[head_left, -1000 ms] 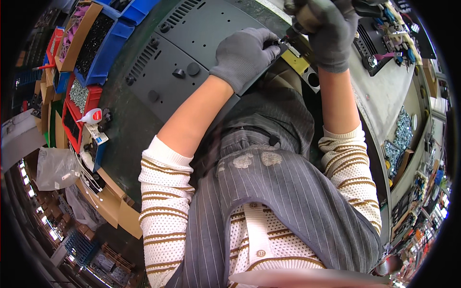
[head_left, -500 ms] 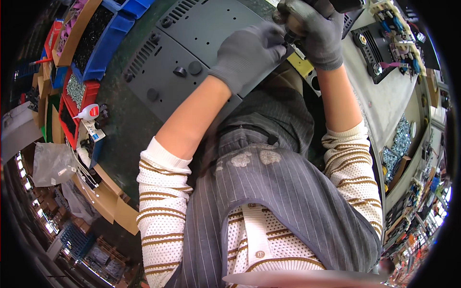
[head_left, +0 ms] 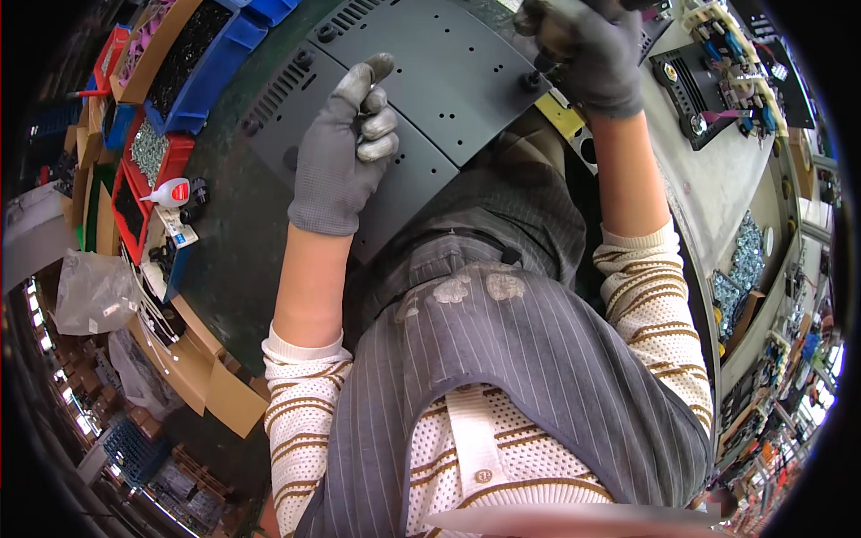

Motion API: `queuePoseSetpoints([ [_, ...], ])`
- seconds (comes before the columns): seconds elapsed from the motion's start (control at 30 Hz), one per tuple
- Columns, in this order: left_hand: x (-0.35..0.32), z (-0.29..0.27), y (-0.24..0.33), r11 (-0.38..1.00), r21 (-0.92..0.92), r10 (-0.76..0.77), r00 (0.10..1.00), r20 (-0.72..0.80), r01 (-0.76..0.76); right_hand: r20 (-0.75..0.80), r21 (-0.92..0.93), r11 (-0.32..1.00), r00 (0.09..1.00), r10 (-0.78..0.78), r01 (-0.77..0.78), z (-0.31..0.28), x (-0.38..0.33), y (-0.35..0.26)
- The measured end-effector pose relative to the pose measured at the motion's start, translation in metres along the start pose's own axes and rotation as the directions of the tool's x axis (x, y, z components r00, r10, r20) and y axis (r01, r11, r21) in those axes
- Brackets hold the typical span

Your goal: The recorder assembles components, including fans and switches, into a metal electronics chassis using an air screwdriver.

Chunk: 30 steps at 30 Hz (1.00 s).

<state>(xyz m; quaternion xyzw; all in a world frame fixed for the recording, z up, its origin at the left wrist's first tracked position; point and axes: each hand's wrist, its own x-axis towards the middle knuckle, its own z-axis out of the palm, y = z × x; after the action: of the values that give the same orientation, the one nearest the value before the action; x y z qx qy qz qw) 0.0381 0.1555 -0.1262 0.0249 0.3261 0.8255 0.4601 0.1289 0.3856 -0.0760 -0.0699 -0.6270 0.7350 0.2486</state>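
My left hand [head_left: 345, 148], in a grey glove, is raised over dark grey metal panels [head_left: 430, 54]. Its fingers are curled toward the thumb; whatever they may hold is hidden. My right hand [head_left: 605, 67], gloved and blurred, grips a dark power screwdriver [head_left: 543, 20] at the top, just beyond the panel's right corner. A black round foot [head_left: 533, 81] sits at that corner. More black feet stand along the slotted left edge, one foot [head_left: 326, 32] near the top and another foot [head_left: 305, 58] beside it. Small holes dot the panels.
At the left are blue bins [head_left: 199, 81], a red bin [head_left: 170, 166] of screws and a white squeeze bottle [head_left: 169, 193]. On the right, a grey tabletop [head_left: 708, 197] carries black slotted parts [head_left: 691, 90]. A heap of screws [head_left: 743, 260] lies at the far right.
My left hand has moved left from the panel's right corner and turned, fingers curled. The right hand has lifted the screwdriver slightly away, and the foot at that corner now shows.
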Motion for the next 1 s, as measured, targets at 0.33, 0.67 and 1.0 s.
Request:
queuePoseSetpoints([
  [0.33,-0.031,0.001,-0.031,0.932,-0.305,-0.193,0.98,0.039,0.195,-0.035,0.746,0.602,0.92,-0.39,0.283,0.07,-0.04,-0.009],
  [0.67,-0.038,0.001,-0.037,0.9,-0.378,-0.173,0.973,0.15,0.218,0.184,0.776,0.628,0.928,-0.325,0.066,0.081,-0.055,-0.001],
  [1.0,-0.041,0.017,-0.014,0.678,0.734,0.162,0.981,-0.105,-0.034,-0.11,0.768,0.615,0.983,-0.149,0.179,0.048,-0.032,0.011],
])
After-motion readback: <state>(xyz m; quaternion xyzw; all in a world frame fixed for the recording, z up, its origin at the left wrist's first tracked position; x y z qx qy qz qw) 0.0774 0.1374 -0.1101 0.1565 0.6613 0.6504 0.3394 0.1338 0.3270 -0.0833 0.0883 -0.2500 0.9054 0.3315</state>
